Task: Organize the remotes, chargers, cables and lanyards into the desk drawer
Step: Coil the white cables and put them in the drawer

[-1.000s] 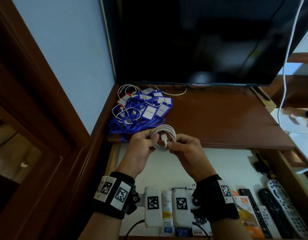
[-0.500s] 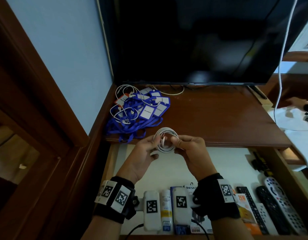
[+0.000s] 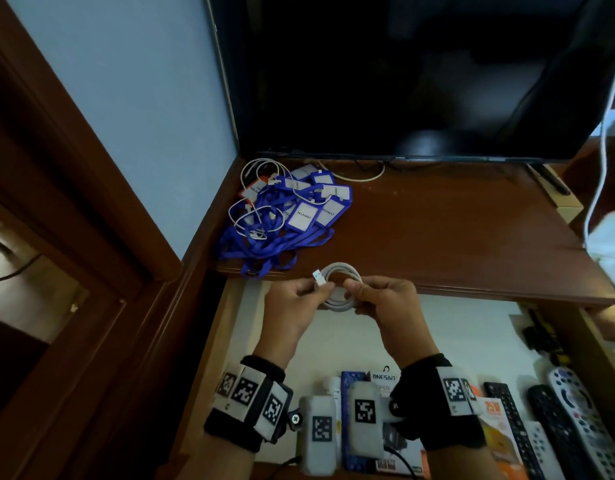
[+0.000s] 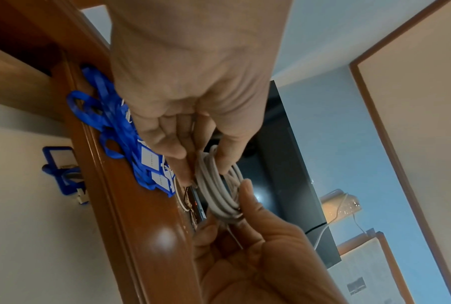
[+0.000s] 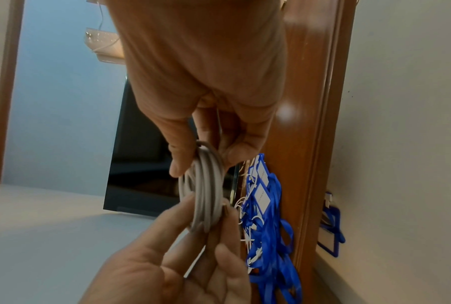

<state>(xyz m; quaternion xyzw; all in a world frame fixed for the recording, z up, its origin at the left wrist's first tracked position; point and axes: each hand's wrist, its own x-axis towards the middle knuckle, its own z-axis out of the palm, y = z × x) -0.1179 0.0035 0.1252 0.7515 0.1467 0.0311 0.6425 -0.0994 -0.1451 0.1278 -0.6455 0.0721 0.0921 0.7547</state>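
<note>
Item: white USB cable (image 3: 339,287), wound into a flat coil, held in the air over the front edge of the table (image 3: 437,237), above the open desk drawer (image 3: 437,327).

Hold: left hand (image 3: 292,306) pinches the coil's left side, with the plug end standing up just past its fingertips; right hand (image 3: 385,299) pinches the right side between thumb and fingers. Judged purpose: the two opposed pinches keep the loops stacked so the coil does not spring apart while the loose end is tucked.

Awaiting sorting: blue lanyards (image 3: 281,223) with badge holders, tangled with thin white cables (image 3: 254,220), heaped at the table's back left corner beside the wall, some straps hanging over the front edge.

Already in the drawer: remotes (image 3: 558,420) along the near right; boxed chargers (image 3: 382,382) at the near centre, partly hidden by the wrists; one blue badge holder (image 4: 58,168) lies far back under the table.

Room: the drawer's pale floor under the hands looks bare, and a straight drop seems free. The table edge overhangs the drawer's rear and the television (image 3: 420,74) closes the back, so movement is best kept forward of that lip.
</note>
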